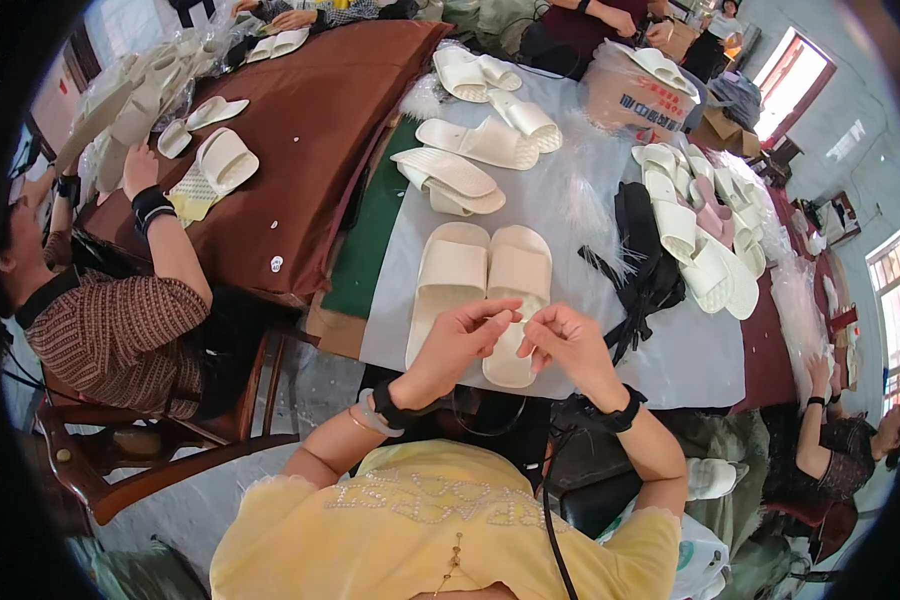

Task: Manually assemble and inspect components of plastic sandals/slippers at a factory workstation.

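Note:
A pair of cream slippers lies side by side in front of me on the grey table covering, the left slipper [448, 272] and the right slipper [520, 265] with their toes pointing away. Over their near halves hover my left hand [468, 332] and my right hand [568, 345], close together. Thumb and forefinger of each hand are pinched. Whatever is between the fingertips, if anything, is too small to make out. Dark bands circle both wrists.
Beyond the pair lie several loose cream slippers [480, 142]. To the right are a black bag [645, 255] with straps, a heap of slippers [705, 225] and a cardboard box [630, 95]. A co-worker [120, 330] sits at the brown-covered table [290, 160] on the left.

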`<state>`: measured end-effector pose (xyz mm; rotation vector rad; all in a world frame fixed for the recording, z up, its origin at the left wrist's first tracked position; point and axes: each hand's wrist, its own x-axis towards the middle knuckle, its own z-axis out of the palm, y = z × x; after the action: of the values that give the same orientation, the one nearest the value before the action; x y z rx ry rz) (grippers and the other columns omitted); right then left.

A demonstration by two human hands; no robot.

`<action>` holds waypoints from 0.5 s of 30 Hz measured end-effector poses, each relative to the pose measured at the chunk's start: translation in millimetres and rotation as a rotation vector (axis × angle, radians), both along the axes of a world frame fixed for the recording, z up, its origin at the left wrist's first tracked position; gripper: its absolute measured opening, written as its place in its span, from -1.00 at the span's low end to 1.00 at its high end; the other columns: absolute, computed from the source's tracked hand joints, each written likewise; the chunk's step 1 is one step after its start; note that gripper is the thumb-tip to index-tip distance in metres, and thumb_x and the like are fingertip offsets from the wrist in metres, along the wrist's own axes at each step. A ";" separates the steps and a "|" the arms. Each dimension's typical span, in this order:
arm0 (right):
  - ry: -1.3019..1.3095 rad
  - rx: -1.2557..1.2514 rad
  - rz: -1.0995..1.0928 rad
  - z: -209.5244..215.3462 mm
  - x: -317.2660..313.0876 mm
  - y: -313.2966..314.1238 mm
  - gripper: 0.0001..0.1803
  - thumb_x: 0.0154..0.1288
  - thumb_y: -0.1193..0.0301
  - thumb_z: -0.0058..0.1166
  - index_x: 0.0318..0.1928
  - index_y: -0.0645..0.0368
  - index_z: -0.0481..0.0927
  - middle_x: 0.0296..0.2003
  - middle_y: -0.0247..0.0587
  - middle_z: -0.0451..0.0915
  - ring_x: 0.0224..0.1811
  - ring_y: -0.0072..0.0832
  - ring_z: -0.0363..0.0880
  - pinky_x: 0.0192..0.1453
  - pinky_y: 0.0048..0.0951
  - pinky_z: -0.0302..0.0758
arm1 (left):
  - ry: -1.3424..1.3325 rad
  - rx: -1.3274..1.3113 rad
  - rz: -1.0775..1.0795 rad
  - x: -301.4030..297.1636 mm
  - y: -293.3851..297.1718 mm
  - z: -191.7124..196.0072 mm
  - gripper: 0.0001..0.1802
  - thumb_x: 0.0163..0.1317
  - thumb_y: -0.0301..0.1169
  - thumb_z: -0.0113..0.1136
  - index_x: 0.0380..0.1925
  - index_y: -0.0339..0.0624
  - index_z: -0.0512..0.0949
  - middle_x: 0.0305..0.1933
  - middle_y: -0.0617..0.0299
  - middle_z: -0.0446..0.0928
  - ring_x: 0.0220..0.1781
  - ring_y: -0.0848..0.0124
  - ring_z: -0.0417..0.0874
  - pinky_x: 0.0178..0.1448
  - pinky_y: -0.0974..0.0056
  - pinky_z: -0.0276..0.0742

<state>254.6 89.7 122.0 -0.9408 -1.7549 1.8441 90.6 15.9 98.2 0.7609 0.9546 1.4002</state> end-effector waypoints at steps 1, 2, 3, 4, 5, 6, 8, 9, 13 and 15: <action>-0.020 -0.017 0.017 -2.2 -2.6 -1.6 -0.83 0.30 0.36 -0.04 -0.31 0.22 0.45 -0.50 -0.27 0.58 -0.60 -0.68 0.48 -0.51 -0.69 0.37 | 0.016 -0.002 -0.002 0.9 1.7 -5.1 -0.70 0.24 -0.36 0.06 -0.05 -0.23 0.49 -0.31 0.35 0.52 -0.55 0.70 0.20 -0.49 0.58 0.13; -0.020 -0.017 0.022 -6.0 -4.3 -2.8 -0.83 0.30 0.36 -0.04 -0.31 0.22 0.45 -0.50 -0.27 0.58 -0.60 -0.68 0.48 -0.51 -0.69 0.37 | 0.016 -0.002 0.003 0.6 3.1 -11.8 -0.70 0.24 -0.36 0.06 -0.05 -0.23 0.49 -0.31 0.35 0.52 -0.55 0.70 0.20 -0.49 0.58 0.13; -0.035 -0.041 0.052 -10.7 -5.0 -4.2 -0.82 0.30 0.35 -0.03 -0.29 0.22 0.46 -0.50 -0.27 0.58 -0.59 -0.68 0.48 -0.49 -0.69 0.38 | 0.054 -0.027 -0.015 0.6 4.3 -18.7 -0.73 0.24 -0.36 0.06 -0.09 -0.24 0.51 -0.35 0.38 0.52 -0.56 0.70 0.20 -0.50 0.57 0.14; -0.049 -0.065 0.081 -13.8 -5.5 -5.3 -0.81 0.30 0.34 -0.03 -0.27 0.23 0.46 -0.49 -0.27 0.58 -0.57 -0.68 0.48 -0.47 -0.68 0.39 | 0.092 -0.051 -0.034 0.7 4.4 -23.3 -0.74 0.24 -0.36 0.07 -0.13 -0.25 0.52 -0.39 0.40 0.51 -0.58 0.70 0.21 -0.51 0.57 0.14; -0.050 -0.064 0.082 -14.9 -6.2 -6.5 -0.81 0.30 0.34 -0.03 -0.27 0.23 0.46 -0.49 -0.27 0.58 -0.57 -0.68 0.48 -0.47 -0.68 0.39 | 0.091 -0.049 -0.034 0.1 3.5 -26.0 -0.74 0.24 -0.36 0.07 -0.13 -0.25 0.52 -0.39 0.40 0.51 -0.58 0.70 0.21 -0.51 0.57 0.14; -0.070 -0.029 0.107 -16.1 -6.8 -6.9 -0.80 0.28 0.34 -0.01 -0.28 0.23 0.48 -0.49 -0.28 0.58 -0.55 -0.66 0.48 -0.47 -0.65 0.38 | 0.088 -0.087 -0.012 -1.4 2.8 -27.6 -0.77 0.24 -0.35 0.07 -0.18 -0.25 0.53 -0.41 0.38 0.51 -0.59 0.70 0.24 -0.52 0.56 0.16; -0.091 0.009 0.132 -20.3 -5.4 0.8 -0.80 0.26 0.33 0.01 -0.28 0.24 0.50 -0.49 -0.29 0.58 -0.53 -0.64 0.49 -0.46 -0.61 0.37 | 0.084 -0.121 0.011 -4.8 1.1 -30.4 -0.79 0.24 -0.35 0.07 -0.23 -0.25 0.53 -0.44 0.37 0.51 -0.60 0.69 0.28 -0.53 0.56 0.18; -0.170 0.243 0.144 -25.0 -3.7 12.7 -0.79 0.25 0.33 0.01 -0.29 0.24 0.52 -0.49 -0.27 0.58 -0.52 -0.58 0.50 -0.44 -0.56 0.39 | 0.060 -0.175 0.043 -7.1 -1.2 -31.1 -0.80 0.23 -0.34 0.07 -0.26 -0.25 0.52 -0.45 0.36 0.50 -0.62 0.67 0.29 -0.53 0.56 0.20; -0.399 0.949 0.049 -29.6 -14.9 81.9 -0.75 0.24 0.29 -0.03 -0.29 0.23 0.55 -0.41 -0.08 0.57 -0.38 -0.25 0.54 -0.30 -0.35 0.42 | -0.037 -0.355 -0.129 -7.3 -0.7 -46.7 -0.81 0.22 -0.35 0.07 -0.25 -0.23 0.50 -0.49 0.35 0.43 -0.61 0.62 0.32 -0.51 0.55 0.26; -0.337 1.072 0.032 -59.0 -21.1 120.8 -0.74 0.24 0.29 -0.05 -0.28 0.24 0.55 -0.37 -0.04 0.57 -0.33 -0.16 0.53 -0.25 -0.30 0.41 | -0.103 -0.392 -0.128 1.5 11.0 -55.8 -0.81 0.22 -0.38 0.06 -0.23 -0.24 0.48 -0.48 0.36 0.40 -0.59 0.62 0.31 -0.50 0.54 0.27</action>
<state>233.5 210.5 63.0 -0.7537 -2.4929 0.5193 92.1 26.9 42.4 0.4437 1.0398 1.0853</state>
